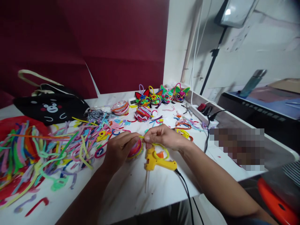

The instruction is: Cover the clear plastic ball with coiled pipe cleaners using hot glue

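Between my fingertips is a yellow pipe cleaner (141, 137). My left hand (123, 146) is closed in a pinch on its one end, and the fingers of my right hand (161, 137) pinch it too. A yellow loop (167, 150), seemingly part of the same pipe cleaner, hangs below my right hand. Just under the hands, a yellow hot glue gun (156, 163) lies on the table with its clear glue stick sticking out towards me. A ball wound with pink and striped pipe cleaners (136, 150) sits partly hidden behind my left hand.
Loose pipe cleaners (82, 143) cover the table's left side, by a black bag (51, 107). Several finished animal-head ornaments (156, 97) stand at the back with wrapped balls (120, 107) near them. A power strip (203, 115) and the glue gun's cord (186, 184) lie on the right.
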### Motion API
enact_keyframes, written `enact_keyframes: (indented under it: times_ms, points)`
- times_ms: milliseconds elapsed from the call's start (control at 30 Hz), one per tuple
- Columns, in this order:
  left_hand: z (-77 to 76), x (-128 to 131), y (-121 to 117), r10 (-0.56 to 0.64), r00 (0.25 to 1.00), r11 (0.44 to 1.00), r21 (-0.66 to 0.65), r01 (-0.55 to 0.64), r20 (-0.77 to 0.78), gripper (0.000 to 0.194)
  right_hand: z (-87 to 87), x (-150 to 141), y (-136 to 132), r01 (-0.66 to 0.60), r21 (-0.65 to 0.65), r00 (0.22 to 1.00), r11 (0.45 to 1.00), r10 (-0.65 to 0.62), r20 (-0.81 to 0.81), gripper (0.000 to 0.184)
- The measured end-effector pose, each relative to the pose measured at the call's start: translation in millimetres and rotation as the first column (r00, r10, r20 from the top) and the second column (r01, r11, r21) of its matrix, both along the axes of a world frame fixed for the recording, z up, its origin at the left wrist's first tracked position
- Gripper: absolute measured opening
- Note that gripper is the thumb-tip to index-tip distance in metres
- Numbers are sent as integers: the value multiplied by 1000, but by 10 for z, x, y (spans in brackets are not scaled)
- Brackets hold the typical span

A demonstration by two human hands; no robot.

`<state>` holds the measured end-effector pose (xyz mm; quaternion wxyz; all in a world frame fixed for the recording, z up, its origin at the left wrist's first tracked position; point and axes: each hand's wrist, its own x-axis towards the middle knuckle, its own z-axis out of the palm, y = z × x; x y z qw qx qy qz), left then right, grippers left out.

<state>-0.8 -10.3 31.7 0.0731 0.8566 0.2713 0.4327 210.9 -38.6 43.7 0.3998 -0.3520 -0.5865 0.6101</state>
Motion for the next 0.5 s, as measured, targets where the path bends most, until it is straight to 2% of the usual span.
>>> enact_keyframes:
  times_ms: [133, 233, 367, 433, 500]
  points:
    - [-22, -8, -4, 33, 998, 996, 79, -29, -50, 26, 44, -22, -3, 81, 7, 997, 997, -81, -13, 36]
    - [-33, -21, 4, 59, 997, 998, 38, -57, -47, 28, 55, 3, 2, 140, 24, 990, 990, -140, 6, 31]
    - [2, -22, 10, 83, 995, 978, -195, -70, 59, 27, 69, 48, 3, 164, 41, 986, 986, -164, 7, 19]
    - [18, -13, 13, 92, 984, 937, -347, -33, 155, 24, 79, 57, 4, 173, 56, 985, 983, -174, 11, 16]
    - [20, -2, 17, 122, 959, 870, -493, 21, 256, 21, 87, 58, 7, 187, 72, 982, 980, -188, 14, 16]
